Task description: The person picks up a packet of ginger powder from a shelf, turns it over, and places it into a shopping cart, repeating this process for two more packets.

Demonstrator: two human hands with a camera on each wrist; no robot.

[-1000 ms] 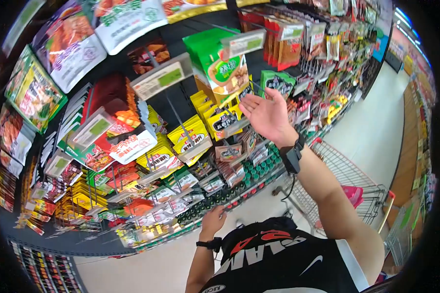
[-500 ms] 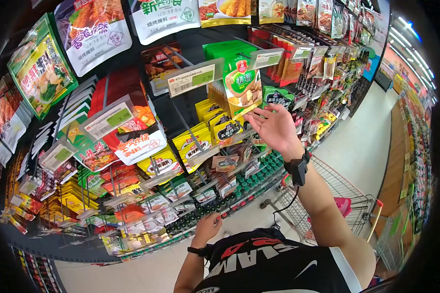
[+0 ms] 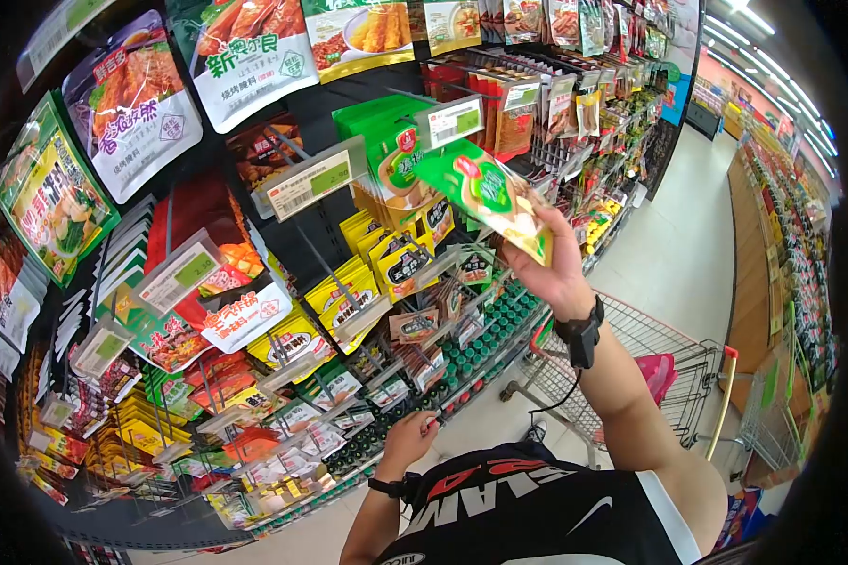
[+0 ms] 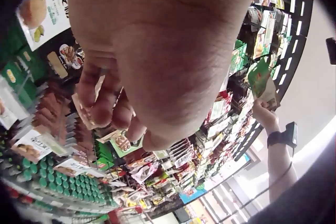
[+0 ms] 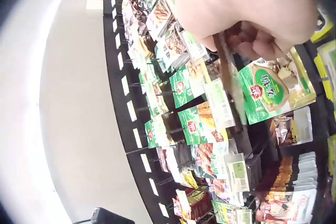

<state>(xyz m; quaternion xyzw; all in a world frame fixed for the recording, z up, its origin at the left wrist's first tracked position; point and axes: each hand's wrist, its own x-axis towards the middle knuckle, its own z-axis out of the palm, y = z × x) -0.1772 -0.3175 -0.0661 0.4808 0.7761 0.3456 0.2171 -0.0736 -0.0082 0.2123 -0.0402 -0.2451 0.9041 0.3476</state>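
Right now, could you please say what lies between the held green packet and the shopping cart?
In the head view, the right hand and black wrist device lie between the green packet and shopping cart.

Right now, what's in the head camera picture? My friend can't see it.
A person's right hand holds a flat green-and-yellow packet before racks of colourful hanging packets. The left hand is lower down, and a wire shopping cart stands on the picture's right.
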